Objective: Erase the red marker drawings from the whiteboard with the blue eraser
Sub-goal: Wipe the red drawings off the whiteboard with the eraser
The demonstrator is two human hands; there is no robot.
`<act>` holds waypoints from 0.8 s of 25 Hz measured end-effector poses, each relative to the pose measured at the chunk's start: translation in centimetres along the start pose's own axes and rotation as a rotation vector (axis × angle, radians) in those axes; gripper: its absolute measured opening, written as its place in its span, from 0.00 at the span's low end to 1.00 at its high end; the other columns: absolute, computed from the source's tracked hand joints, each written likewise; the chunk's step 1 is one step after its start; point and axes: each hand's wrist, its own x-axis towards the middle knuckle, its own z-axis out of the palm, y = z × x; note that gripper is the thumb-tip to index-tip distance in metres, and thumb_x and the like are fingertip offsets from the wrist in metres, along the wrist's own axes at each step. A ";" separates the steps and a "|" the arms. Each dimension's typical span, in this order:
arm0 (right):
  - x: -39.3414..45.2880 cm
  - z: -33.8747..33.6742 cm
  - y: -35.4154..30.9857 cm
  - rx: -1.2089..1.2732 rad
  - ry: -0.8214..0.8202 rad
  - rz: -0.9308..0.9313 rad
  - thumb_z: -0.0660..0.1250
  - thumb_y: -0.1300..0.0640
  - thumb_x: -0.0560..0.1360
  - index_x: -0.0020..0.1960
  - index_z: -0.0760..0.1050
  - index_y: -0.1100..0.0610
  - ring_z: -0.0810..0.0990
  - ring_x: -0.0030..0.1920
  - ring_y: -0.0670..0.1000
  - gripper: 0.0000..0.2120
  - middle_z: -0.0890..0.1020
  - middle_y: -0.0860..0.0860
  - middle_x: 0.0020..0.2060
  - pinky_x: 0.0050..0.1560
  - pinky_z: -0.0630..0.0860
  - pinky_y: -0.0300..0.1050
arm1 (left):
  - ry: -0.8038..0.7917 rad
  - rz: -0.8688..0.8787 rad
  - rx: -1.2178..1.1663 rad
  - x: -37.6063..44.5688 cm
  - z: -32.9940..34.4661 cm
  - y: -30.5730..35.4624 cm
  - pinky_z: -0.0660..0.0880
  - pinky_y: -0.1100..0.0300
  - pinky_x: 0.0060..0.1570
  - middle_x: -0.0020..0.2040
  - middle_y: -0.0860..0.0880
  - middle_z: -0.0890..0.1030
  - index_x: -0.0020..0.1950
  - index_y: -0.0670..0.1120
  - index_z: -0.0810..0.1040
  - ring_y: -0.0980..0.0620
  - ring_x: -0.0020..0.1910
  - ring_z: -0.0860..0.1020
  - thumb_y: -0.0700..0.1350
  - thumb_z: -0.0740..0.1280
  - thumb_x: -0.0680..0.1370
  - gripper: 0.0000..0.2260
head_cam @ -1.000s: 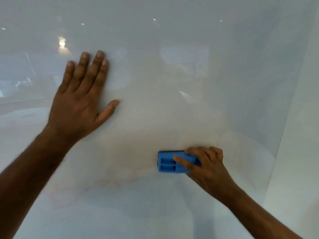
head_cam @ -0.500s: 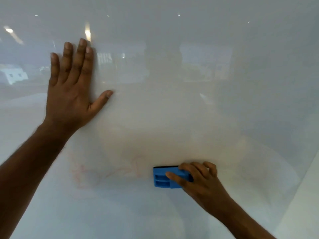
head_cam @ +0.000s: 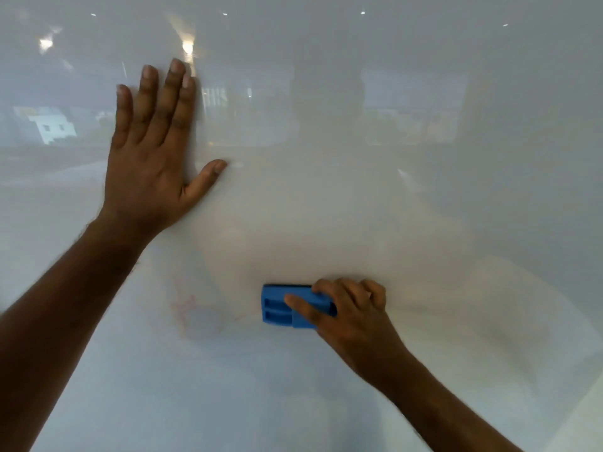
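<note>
A glossy whiteboard (head_cam: 326,197) fills the head view. My right hand (head_cam: 346,311) grips the blue eraser (head_cam: 277,305) and presses it flat on the board, low and a little right of centre. Faint red marker smudges (head_cam: 186,305) remain just left of the eraser, below my left forearm. My left hand (head_cam: 153,151) lies flat on the board at the upper left, fingers spread, holding nothing.
The board's surface reflects ceiling lights (head_cam: 187,47) and a window scene (head_cam: 52,125) at the upper left. A pale wall strip (head_cam: 584,429) borders the board at the bottom right corner.
My right hand slid the eraser down and left across the board, toward the red smudges. My left hand stayed planted; the view shifted with my head.
</note>
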 end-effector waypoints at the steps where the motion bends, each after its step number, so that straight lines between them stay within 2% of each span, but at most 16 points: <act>1: -1.2 0.4 -0.4 -0.003 -0.038 -0.057 0.73 0.57 0.77 0.80 0.64 0.40 0.75 0.62 0.53 0.36 0.78 0.49 0.63 0.61 0.68 0.56 | -0.010 0.018 0.003 -0.5 -0.1 -1.1 0.47 0.33 0.85 0.89 0.37 0.52 0.89 0.39 0.49 0.32 0.88 0.51 0.64 0.55 0.88 0.39; 3: -3.7 0.1 0.5 -0.015 -0.077 -0.114 0.73 0.58 0.77 0.80 0.64 0.40 0.75 0.62 0.53 0.36 0.78 0.49 0.64 0.62 0.67 0.55 | -0.022 0.028 0.003 -1.7 -0.5 -3.2 0.45 0.36 0.86 0.89 0.40 0.50 0.90 0.41 0.48 0.38 0.88 0.47 0.63 0.56 0.88 0.39; 5: -5.1 -0.9 2.3 -0.044 -0.063 -0.091 0.74 0.58 0.76 0.79 0.66 0.40 0.76 0.61 0.54 0.36 0.79 0.49 0.63 0.61 0.66 0.55 | -0.040 0.023 -0.004 -2.8 -0.9 -5.1 0.43 0.39 0.86 0.89 0.42 0.49 0.90 0.41 0.48 0.41 0.87 0.45 0.63 0.56 0.88 0.39; 8: -3.2 -2.8 5.0 -0.058 0.001 0.015 0.74 0.55 0.75 0.78 0.67 0.40 0.76 0.60 0.55 0.34 0.77 0.50 0.63 0.59 0.67 0.58 | -0.045 0.001 -0.023 -3.3 -0.7 -5.5 0.46 0.32 0.85 0.89 0.40 0.50 0.89 0.39 0.49 0.36 0.88 0.47 0.63 0.56 0.89 0.38; 11: 1.0 -2.9 4.1 -0.025 0.059 0.108 0.72 0.53 0.77 0.76 0.68 0.41 0.76 0.59 0.56 0.30 0.76 0.51 0.63 0.58 0.67 0.59 | -0.043 -0.010 -0.038 -3.3 -0.6 -5.2 0.47 0.30 0.84 0.89 0.40 0.50 0.89 0.38 0.49 0.28 0.87 0.51 0.62 0.55 0.89 0.38; 14: 3.5 -1.3 0.4 0.030 0.056 0.161 0.71 0.52 0.77 0.76 0.67 0.39 0.76 0.59 0.56 0.30 0.79 0.50 0.63 0.59 0.68 0.59 | -0.036 -0.007 -0.075 -3.4 -0.6 -5.4 0.46 0.31 0.85 0.89 0.41 0.50 0.89 0.39 0.49 0.34 0.87 0.48 0.62 0.54 0.89 0.37; 17: 1.8 0.5 -2.5 0.020 -0.008 0.061 0.73 0.54 0.77 0.78 0.67 0.39 0.75 0.61 0.54 0.33 0.80 0.49 0.62 0.61 0.67 0.57 | -0.050 0.009 -0.116 -3.5 -0.9 -6.0 0.46 0.36 0.86 0.89 0.39 0.53 0.89 0.40 0.50 0.40 0.87 0.47 0.60 0.53 0.89 0.35; 20: -1.4 0.8 -2.2 -0.037 -0.062 -0.046 0.74 0.56 0.77 0.79 0.67 0.39 0.74 0.64 0.53 0.34 0.80 0.50 0.63 0.63 0.67 0.55 | -0.075 0.084 -0.092 -4.8 -1.3 -7.9 0.47 0.41 0.87 0.89 0.41 0.52 0.90 0.42 0.51 0.43 0.88 0.45 0.60 0.52 0.90 0.33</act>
